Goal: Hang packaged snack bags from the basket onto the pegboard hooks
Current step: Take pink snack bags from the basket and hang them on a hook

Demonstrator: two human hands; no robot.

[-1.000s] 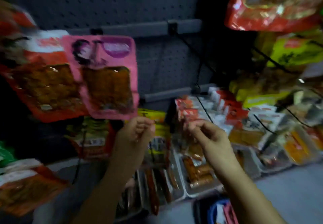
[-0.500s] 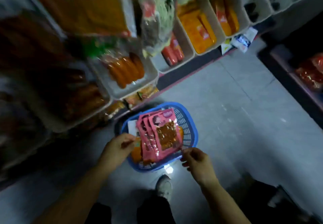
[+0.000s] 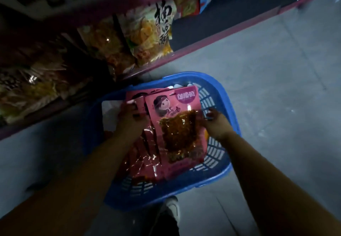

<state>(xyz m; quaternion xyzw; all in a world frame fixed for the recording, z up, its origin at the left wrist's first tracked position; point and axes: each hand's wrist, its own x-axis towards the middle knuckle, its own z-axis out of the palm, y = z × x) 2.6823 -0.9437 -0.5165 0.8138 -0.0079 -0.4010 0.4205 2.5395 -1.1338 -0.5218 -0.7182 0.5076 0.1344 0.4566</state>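
From the head view, both hands are down in the blue basket (image 3: 226, 110): left hand (image 3: 130, 117) curled on the pink snack bags (image 3: 177, 130), right hand (image 3: 215, 122) pinching the top bag's right edge. Light, crinkly, slippery; best held by the header.
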